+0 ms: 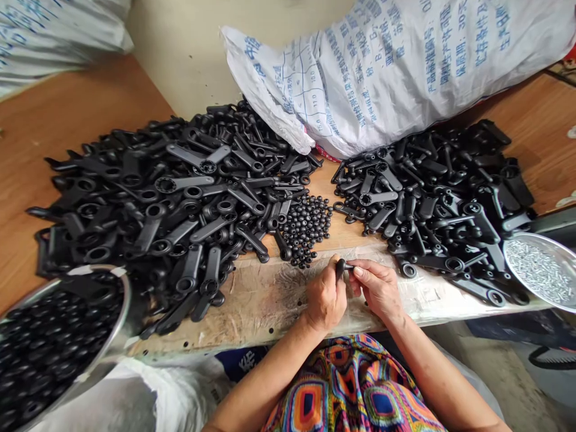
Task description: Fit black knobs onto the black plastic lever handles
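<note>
Basin of knobs, bowl of pins

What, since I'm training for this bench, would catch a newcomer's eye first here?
Probably the big heap of black handles on the bench's left, with a smaller heap on the right. A printed white sack sprawls at the back right. Near the front edge, the left hand and right hand hold a small black part, with brightly patterned clothing below them in the picture.
</note>
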A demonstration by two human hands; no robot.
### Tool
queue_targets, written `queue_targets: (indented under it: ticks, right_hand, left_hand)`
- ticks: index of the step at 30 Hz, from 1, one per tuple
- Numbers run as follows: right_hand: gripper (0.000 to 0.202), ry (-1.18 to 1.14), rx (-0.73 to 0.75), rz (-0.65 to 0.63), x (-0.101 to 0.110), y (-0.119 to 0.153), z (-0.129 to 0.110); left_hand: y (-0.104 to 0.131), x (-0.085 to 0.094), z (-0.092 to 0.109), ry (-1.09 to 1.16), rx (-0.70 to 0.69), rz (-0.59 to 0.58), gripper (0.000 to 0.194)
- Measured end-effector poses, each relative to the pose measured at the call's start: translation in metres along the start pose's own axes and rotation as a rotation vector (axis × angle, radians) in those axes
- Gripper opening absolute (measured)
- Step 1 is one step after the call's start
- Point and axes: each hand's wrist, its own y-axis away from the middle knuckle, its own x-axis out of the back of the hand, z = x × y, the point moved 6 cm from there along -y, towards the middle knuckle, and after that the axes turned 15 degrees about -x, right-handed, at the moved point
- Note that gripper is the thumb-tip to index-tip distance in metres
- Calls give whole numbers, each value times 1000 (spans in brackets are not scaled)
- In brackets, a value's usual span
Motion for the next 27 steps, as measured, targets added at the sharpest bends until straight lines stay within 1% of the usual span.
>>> queue_targets:
  ticks: [5,9,13,16,18,20,21,22,24,25,26,27]
  right_hand:
    - [16,190,74,72,16,2,1]
    - [17,314,137,102,18,4,-2]
    - [18,224,34,118,17,1,4]
    - [20,166,-63,123,18,-4,10]
    - [23,208,-122,97,18,-10,10]
    - [25,357,-142,60,18,-12,3]
    - [26,463,-109,65,19,-11,-6]
    - [25,568,-43,94,20,-7,-18]
    - [26,709,156,201,20,10,-47]
    - [29,724,264,252,19,22,-62]
    - [33,709,360,277,15,35,-74]
    - [36,672,441,276,11,46,-82]
  left_hand:
    - [2,-6,-1,62,3,-30,38]
    - [3,-7,-1,44,-5,-27,40]
    - [4,-9,1,-40,-29,-54,42]
    - [3,-13,0,-96,-11,-103,41]
    - [1,-15,-3,-107,21,-157,41]
    - [-1,-15,-5,-110,46,-236,42]
    - [-3,-14,-5,-116,46,-280,42]
    - [-5,-11,-4,-129,37,-322,43]
    - [-10,-3,1,-187,-2,-383,43]
    - [-12,1,4,-225,-35,-405,42]
    - [-13,4,8,-265,-78,-426,41]
    - [-13,5,12,-301,-123,-447,41]
